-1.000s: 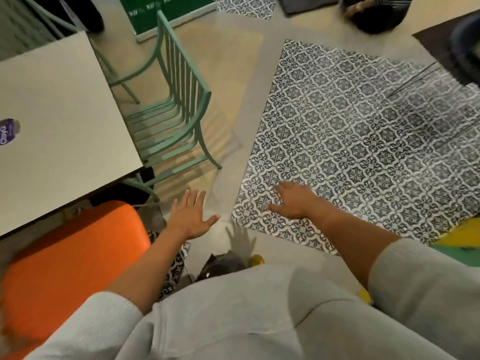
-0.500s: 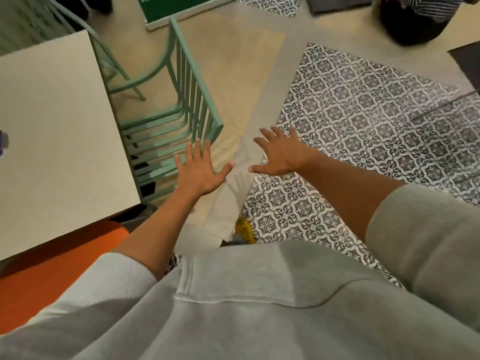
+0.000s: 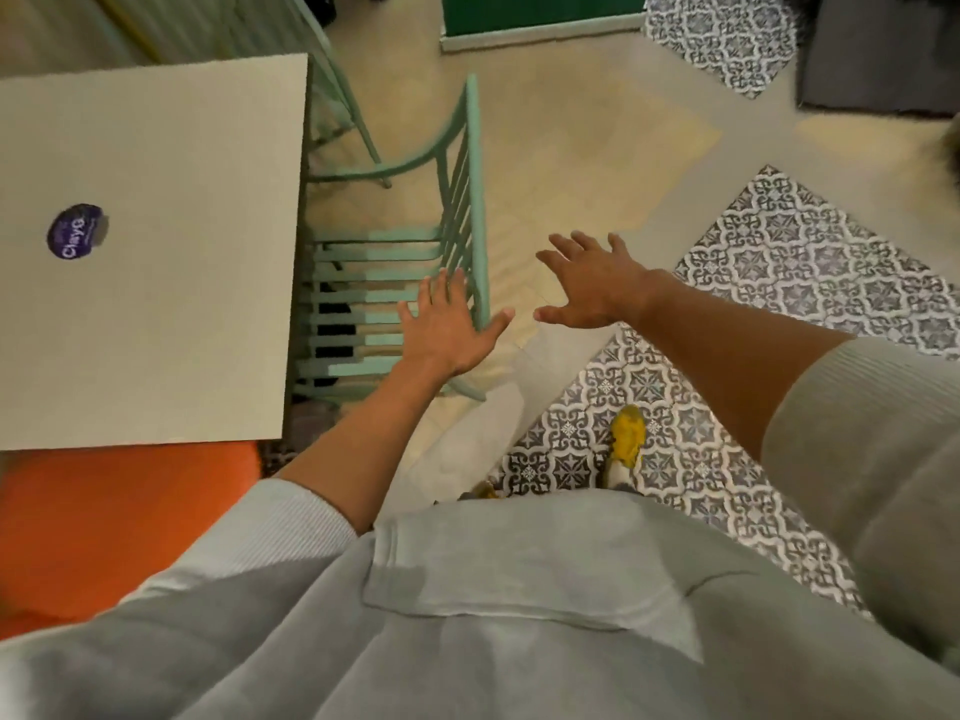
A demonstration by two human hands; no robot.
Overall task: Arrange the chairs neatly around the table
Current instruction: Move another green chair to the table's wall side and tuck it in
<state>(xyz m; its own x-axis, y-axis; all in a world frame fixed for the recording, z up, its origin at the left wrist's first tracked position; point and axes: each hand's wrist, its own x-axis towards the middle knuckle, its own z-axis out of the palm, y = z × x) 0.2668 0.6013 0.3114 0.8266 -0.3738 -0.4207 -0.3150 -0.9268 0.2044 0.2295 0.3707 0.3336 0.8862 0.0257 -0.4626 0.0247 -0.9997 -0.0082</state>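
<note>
A green slatted chair stands at the right side of the beige square table, its seat partly under the table edge and its backrest facing me. My left hand is open with fingers spread, over the near end of the backrest; whether it touches is unclear. My right hand is open too, hovering to the right of the backrest, apart from it. An orange padded seat shows below the table's near edge. A second green chair stands at the table's far right corner.
A purple round sticker lies on the table. Patterned floor tiles spread to the right. My yellow shoe stands on them. A green board and a dark mat lie at the far side.
I have stepped closer to the green chair. Both hands rose and reached forward; the left one went from beside the orange seat to the chair's backrest.
</note>
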